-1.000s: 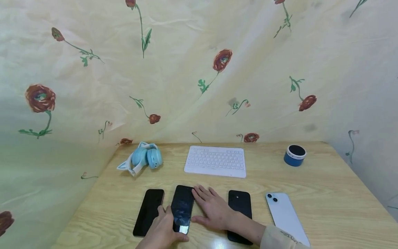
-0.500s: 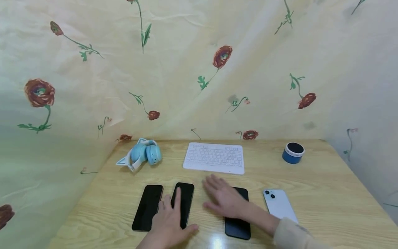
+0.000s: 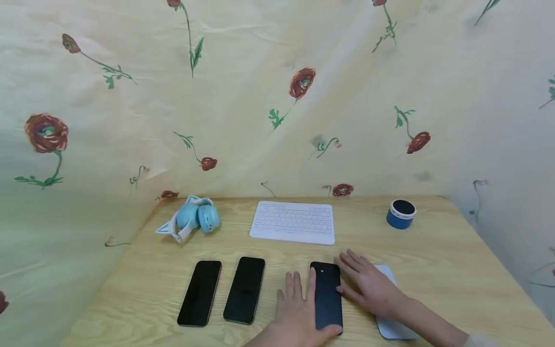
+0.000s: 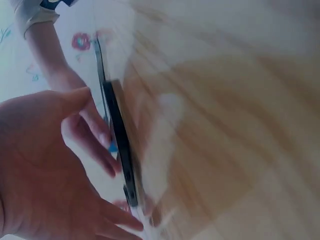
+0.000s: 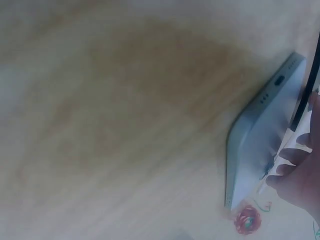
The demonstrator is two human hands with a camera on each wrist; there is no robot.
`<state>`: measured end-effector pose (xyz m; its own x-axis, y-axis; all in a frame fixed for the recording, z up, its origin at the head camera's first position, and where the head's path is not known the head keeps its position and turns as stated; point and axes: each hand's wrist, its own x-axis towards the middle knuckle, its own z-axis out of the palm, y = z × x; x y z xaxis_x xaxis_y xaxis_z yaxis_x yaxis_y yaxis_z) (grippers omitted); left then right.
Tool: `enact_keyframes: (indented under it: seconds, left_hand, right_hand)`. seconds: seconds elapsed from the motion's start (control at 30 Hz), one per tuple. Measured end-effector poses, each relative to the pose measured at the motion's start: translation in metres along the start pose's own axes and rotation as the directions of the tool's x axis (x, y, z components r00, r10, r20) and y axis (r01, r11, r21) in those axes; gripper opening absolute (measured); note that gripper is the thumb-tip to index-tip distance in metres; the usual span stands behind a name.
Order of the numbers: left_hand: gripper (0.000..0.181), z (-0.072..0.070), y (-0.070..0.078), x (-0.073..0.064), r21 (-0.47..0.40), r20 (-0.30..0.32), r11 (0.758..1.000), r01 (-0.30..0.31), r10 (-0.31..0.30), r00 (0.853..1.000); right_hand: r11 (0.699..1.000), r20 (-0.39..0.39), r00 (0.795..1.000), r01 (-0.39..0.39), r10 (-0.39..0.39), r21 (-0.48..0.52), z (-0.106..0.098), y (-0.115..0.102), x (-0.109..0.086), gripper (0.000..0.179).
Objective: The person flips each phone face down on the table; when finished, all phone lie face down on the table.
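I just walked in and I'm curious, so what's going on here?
A person's left-hand grip and right-hand grip are at opposite sides of a black phone lying flat on the table, fingers not wrapped around it. Two more black phones lie to its left; a pale phone lies partly hidden by the right arm. Headphones, a keyboard and a round blue device sit farther back.

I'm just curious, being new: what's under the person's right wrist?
A white phone, its ends showing in the head view; the right hand and arm cover its middle there.
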<state>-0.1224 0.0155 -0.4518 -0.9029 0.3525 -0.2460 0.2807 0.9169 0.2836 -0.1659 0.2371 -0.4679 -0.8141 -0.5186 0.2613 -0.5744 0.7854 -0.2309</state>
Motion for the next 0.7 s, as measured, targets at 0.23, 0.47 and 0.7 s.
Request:
enact_keyframes:
  seconds: [0.23, 0.47, 0.7]
  left_hand:
    - [0.111, 0.004, 0.014, 0.007, 0.126, 0.025, 0.992, 0.017, -0.021, 0.999]
    - [0.111, 0.006, 0.018, 0.009, 0.253, 0.056, 0.967, 0.030, -0.045, 0.997]
    - [0.118, 0.012, 0.030, 0.014, 0.467, 0.021, 0.882, 0.061, -0.079, 0.997]
  right_hand:
    - [0.999, 0.045, 0.999, -0.014, 0.012, 0.039, -0.002, 0.001, -0.005, 0.065]
    - [0.997, 0.110, 0.992, -0.063, 0.058, 0.037, -0.001, 0.006, -0.009, 0.069]
    - [0.998, 0.087, 0.994, -0.060, 0.058, 0.020, 0.004, 0.007, -0.010, 0.068]
